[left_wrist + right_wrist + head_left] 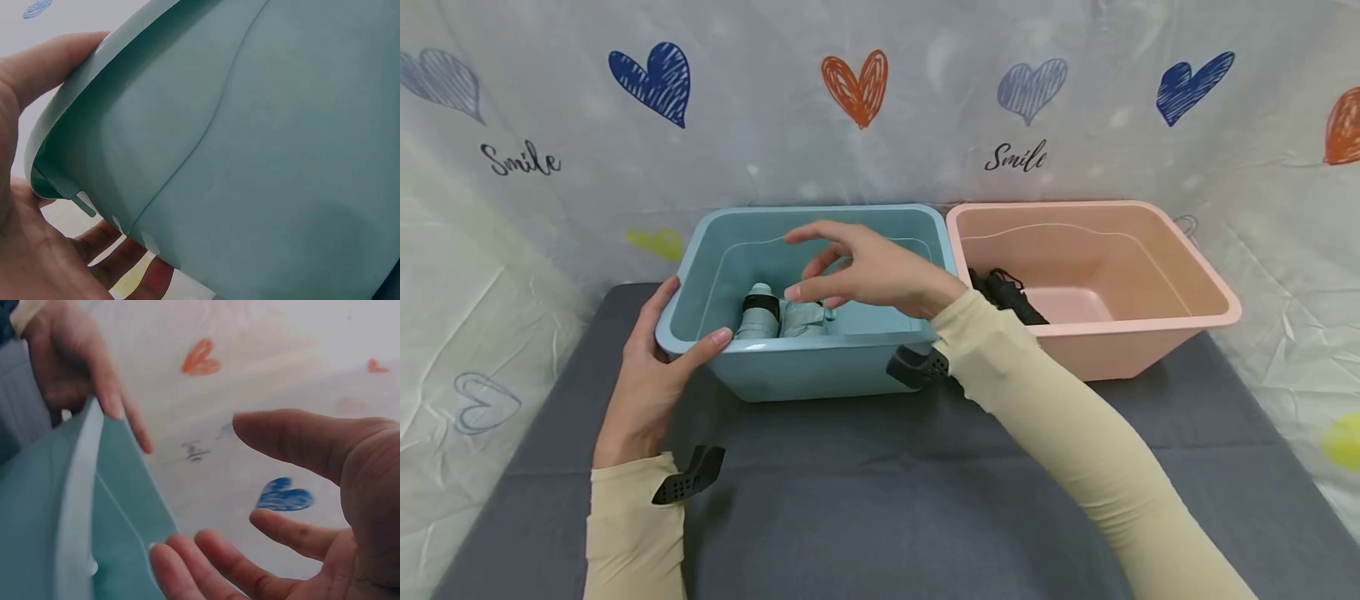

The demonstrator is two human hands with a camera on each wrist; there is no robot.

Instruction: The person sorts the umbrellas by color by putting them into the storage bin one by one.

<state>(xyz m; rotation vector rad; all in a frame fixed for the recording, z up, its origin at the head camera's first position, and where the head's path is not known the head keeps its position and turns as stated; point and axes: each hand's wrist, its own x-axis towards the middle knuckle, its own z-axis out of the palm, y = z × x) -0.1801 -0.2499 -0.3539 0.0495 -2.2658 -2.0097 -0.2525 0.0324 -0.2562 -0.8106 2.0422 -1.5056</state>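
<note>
My left hand (pixel 651 375) grips the left front corner of a blue plastic bin (pixel 820 367). In the left wrist view its thumb lies along the rim (pixel 94 81), the other fingers below and outside. My right hand (pixel 880 271) hovers over the bin, fingers spread and slightly bent, holding nothing. Inside the bin lie a pale blue-green rolled item with a black band (pixel 762 310), perhaps a folded umbrella, and a similar pale item (pixel 805 319) beside it, partly hidden by the front rim and the right hand.
A pink bin (pixel 1150 329) stands right beside the blue one. In its left end lies a black rolled item with a cord (pixel 1011 297), partly hidden by the right sleeve. Both bins rest on a grey cloth (pixel 880 500), before a curtain with printed hearts (pixel 857 87).
</note>
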